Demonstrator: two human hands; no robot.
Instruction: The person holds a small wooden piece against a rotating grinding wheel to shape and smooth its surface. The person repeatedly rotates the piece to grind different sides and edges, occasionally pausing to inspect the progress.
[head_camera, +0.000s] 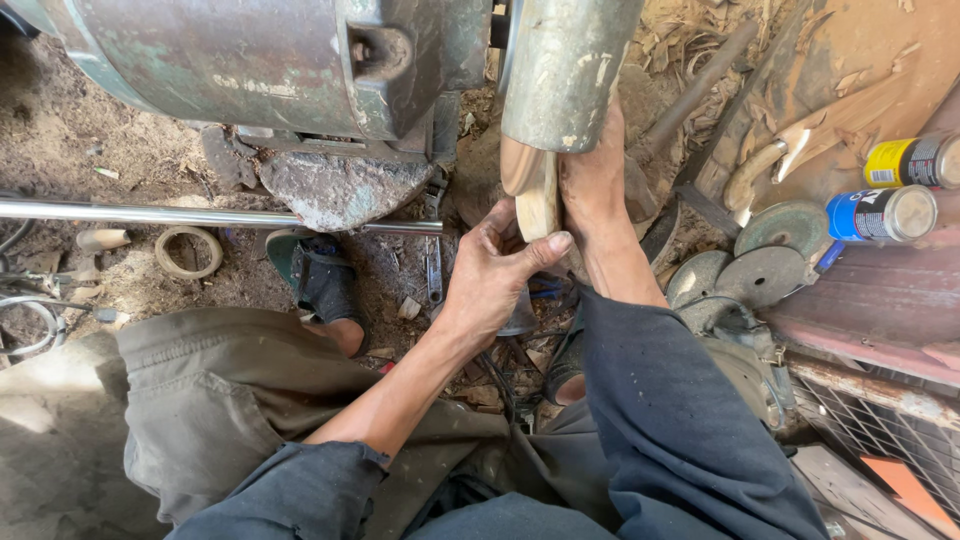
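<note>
Wooden piece (538, 190) clamped by left hand (495, 280), right hand (592, 180); metal cylinder (565, 70) overhead, 2 cans (895, 190) nearby.

The piece being worked is a pale wooden disc (533, 190) — flat, rounded, light tan with a smooth face, stood up on its edge. It sits right under the end of a grey-green metal cylinder (565, 70), its top edge hidden behind that, so whether the two touch I can't tell. The left hand (495, 275) pinches it from below with the thumb across its lower edge, and the right hand (592, 185) lies flat against its far side — both in contact with the wood.
</note>
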